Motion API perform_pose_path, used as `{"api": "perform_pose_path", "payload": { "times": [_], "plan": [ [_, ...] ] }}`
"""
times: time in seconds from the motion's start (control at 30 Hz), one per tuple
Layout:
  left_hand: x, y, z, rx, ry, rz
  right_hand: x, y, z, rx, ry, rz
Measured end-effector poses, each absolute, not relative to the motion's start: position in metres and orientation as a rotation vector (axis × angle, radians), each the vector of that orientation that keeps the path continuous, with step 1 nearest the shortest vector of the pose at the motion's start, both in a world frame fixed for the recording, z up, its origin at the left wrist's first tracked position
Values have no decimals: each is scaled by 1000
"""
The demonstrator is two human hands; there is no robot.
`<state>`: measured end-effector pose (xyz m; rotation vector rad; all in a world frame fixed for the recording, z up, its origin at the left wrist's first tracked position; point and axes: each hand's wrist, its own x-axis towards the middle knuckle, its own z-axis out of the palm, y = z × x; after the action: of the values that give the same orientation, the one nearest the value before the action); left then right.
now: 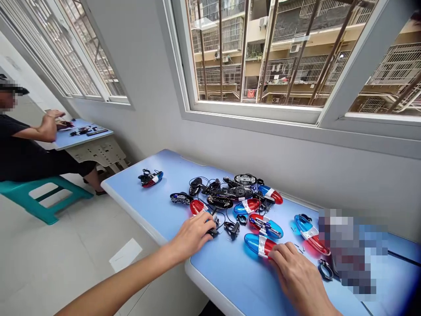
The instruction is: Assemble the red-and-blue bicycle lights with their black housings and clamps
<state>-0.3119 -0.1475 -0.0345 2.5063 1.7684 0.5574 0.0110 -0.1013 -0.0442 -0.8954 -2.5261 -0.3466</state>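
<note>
My right hand [296, 272] is closed on the red end of an oval blue-and-red light cover [255, 243] with a white middle band, low over the blue table. My left hand [194, 235] has its fingers curled over a small black plastic part [213, 232], partly hidden under the fingertips. Just beyond that hand lies another red cover [197, 206]. A black clamp bracket [232, 230] rests between my hands. Behind my right hand's cover is a red-and-blue light [266, 226] with batteries showing inside.
Black light bases with wires [230, 193] are heaped at the table's back. One assembled light [150, 177] stands apart at left. To the right lie another cover [312, 235], loose screws [299, 248] and a clamp ring [325, 269]. A person [19, 140] sits at another table.
</note>
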Motion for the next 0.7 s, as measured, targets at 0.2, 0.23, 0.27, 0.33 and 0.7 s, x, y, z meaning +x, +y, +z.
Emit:
{"api": "perform_pose_path", "payload": {
  "times": [0.2, 0.23, 0.27, 0.33, 0.7],
  "plan": [
    [-313, -159, -47, 2817, 1735, 795, 4, -100, -45, -930, -2536, -409],
    [-313, -161, -50, 2841, 1721, 785, 4, -100, -47, -930, -2532, -414],
    [-313, -163, -53, 2853, 1711, 764, 4, -99, -48, -928, -2530, -418],
    [-310, -165, -59, 2861, 1723, 712, 4, -98, -53, -925, -2527, -425],
    [-320, -178, -55, 2761, 1830, 759, 4, -91, -66, -876, -2523, -321]
  ]
}}
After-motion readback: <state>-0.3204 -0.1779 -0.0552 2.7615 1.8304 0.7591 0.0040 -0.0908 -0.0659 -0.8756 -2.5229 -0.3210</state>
